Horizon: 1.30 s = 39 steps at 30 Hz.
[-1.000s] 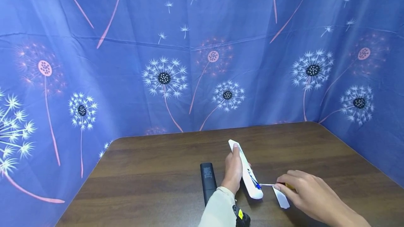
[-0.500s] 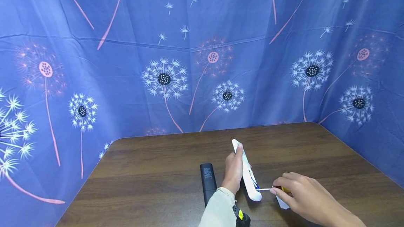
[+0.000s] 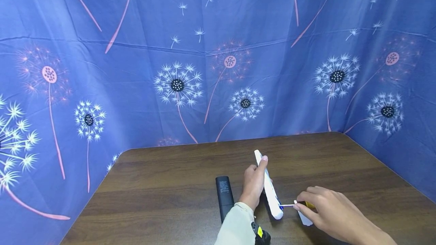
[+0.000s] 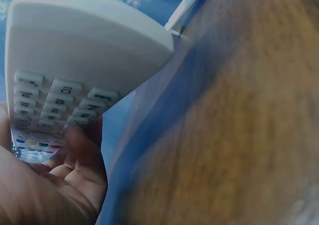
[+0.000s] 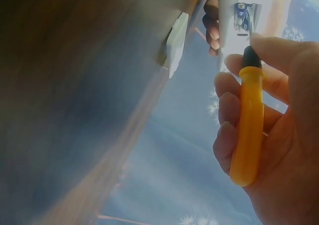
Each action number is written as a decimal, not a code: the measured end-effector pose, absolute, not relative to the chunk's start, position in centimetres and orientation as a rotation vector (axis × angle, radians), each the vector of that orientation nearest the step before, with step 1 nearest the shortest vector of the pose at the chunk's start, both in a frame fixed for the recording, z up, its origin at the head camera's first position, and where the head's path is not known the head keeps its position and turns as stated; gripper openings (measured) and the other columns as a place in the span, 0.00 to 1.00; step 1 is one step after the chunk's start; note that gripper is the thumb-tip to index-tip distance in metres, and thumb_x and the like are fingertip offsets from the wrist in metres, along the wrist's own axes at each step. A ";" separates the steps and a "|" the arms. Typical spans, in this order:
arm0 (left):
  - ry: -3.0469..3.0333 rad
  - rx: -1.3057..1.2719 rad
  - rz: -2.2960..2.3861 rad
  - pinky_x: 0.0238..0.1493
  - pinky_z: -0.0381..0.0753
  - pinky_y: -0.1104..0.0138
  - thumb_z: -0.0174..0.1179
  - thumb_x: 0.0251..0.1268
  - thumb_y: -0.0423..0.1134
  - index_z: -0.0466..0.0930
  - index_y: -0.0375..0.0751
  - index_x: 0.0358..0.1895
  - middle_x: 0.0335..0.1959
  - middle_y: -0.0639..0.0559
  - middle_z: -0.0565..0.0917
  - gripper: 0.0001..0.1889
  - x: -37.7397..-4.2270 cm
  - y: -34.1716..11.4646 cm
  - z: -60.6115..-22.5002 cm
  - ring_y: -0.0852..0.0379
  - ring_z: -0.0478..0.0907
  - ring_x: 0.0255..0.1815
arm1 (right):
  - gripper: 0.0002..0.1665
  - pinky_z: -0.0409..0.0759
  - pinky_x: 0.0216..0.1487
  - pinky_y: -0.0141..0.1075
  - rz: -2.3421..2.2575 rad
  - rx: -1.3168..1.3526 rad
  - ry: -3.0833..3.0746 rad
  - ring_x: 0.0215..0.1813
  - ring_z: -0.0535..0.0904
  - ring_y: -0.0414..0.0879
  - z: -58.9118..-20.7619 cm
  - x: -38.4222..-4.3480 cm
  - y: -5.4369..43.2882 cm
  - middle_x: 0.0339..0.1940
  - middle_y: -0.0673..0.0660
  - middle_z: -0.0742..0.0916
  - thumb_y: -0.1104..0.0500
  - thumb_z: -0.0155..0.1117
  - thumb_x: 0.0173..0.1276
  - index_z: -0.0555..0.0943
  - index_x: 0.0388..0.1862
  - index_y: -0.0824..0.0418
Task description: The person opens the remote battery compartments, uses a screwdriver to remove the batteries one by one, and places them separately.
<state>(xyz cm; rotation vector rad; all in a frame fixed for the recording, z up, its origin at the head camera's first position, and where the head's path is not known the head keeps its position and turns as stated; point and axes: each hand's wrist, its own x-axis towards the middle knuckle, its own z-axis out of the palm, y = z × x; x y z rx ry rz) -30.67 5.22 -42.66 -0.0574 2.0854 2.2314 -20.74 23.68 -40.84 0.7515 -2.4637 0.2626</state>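
Note:
My left hand grips a white remote control above the table, thumb along its upper edge. In the left wrist view, rows of buttons show on the remote's front. Its back has an uncovered battery compartment with blue batteries, seen in the right wrist view. My right hand holds a screwdriver with a yellow handle, fingers curled round it. The screwdriver's thin shaft reaches into the compartment near the remote's lower end. A white battery cover lies on the table, partly behind my right hand in the head view.
A black remote control lies left of my left hand, its near end hidden by my sleeve. The brown wooden table ends at a blue dandelion-patterned cloth behind and at the sides.
The white remote has turned in my left hand, its back now facing further right, and its top has shifted right. My right hand and the screwdriver tip have moved slightly nearer the front edge.

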 end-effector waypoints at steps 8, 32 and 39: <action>2.125 -0.075 2.227 0.25 0.72 0.66 0.59 0.64 0.67 0.75 0.41 0.37 0.23 0.49 0.78 0.28 -30.5 5.3 -42.6 0.57 0.75 0.22 | 0.06 0.69 0.23 0.30 0.253 0.732 -2.511 0.27 0.65 0.24 -40.8 -20.8 24.0 0.29 0.28 0.75 0.50 0.75 0.63 0.84 0.33 0.39; 2.096 -0.037 2.269 0.30 0.77 0.65 0.59 0.67 0.62 0.79 0.37 0.42 0.27 0.45 0.81 0.27 -30.5 5.5 -42.8 0.55 0.79 0.25 | 0.11 0.67 0.22 0.30 0.281 0.733 -2.502 0.26 0.64 0.24 -41.3 -20.6 24.3 0.28 0.27 0.73 0.53 0.76 0.61 0.82 0.32 0.37; 2.040 -0.010 2.303 0.29 0.78 0.64 0.57 0.69 0.62 0.80 0.37 0.43 0.30 0.43 0.82 0.27 -30.6 5.5 -42.7 0.55 0.79 0.26 | 0.07 0.70 0.23 0.31 0.291 0.710 -2.579 0.27 0.67 0.24 -40.8 -20.7 24.1 0.29 0.28 0.74 0.50 0.74 0.65 0.82 0.32 0.37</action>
